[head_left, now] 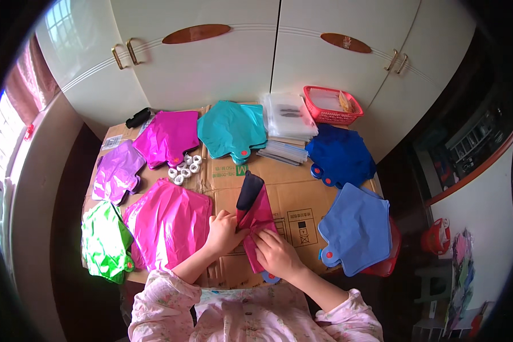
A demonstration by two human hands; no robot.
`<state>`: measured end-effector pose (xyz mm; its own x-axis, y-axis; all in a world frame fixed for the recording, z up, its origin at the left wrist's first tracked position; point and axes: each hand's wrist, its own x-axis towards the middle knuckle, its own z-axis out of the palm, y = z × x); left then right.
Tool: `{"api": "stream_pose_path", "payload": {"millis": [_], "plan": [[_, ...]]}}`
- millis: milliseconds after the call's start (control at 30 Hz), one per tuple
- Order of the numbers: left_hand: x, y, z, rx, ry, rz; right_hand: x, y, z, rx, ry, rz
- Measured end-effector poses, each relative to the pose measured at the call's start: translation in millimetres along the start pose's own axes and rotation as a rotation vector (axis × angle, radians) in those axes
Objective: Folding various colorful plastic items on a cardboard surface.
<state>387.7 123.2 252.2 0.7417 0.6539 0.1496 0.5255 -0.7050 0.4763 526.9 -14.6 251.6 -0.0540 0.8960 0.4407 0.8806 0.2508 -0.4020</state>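
Observation:
Near the front of the cardboard-covered table, both my hands grip a folded magenta cloth piece (263,212) with a dark navy end (249,191) pointing away from me. My left hand (224,232) pinches its left edge with curled fingers. From the right, my right hand (277,252) presses on its lower part, its fingers bent over the fabric. The thumbs and the undersides of the fingers are partly hidden. Below my right hand, a small blue tab (271,277) with a red dot shows at the table edge. A pink cloth stack (168,225) lies just left of my left hand.
Around the cardboard (228,196) lie green (105,239), lilac (118,171), purple (168,137), teal (232,128), navy (342,154) and light-blue (356,231) cloth stacks. White rolls (183,171), clear plastic bags (289,117) and a red basket (330,117) stand among them. Cupboards (205,62) back the table.

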Motion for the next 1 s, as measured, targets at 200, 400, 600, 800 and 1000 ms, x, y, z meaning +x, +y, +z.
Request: {"api": "stream_pose_path", "payload": {"millis": [200,400,600,800,1000], "plan": [[-9,7,-2,0.008,0.103,0.126,-5,16,-3,0.027,0.057,0.082],[-15,14,-6,0.114,0.173,0.305,-8,14,6,-0.166,0.157,0.107],[-21,7,-3,0.196,0.171,0.498,-2,4,-9,0.203,0.052,0.353],[-22,3,-12,0.370,0.123,0.672,-27,10,-20,-0.189,-0.175,0.234],[-32,14,-11,0.585,0.088,0.718,-37,12,-17,-0.276,-0.298,0.201]]}}
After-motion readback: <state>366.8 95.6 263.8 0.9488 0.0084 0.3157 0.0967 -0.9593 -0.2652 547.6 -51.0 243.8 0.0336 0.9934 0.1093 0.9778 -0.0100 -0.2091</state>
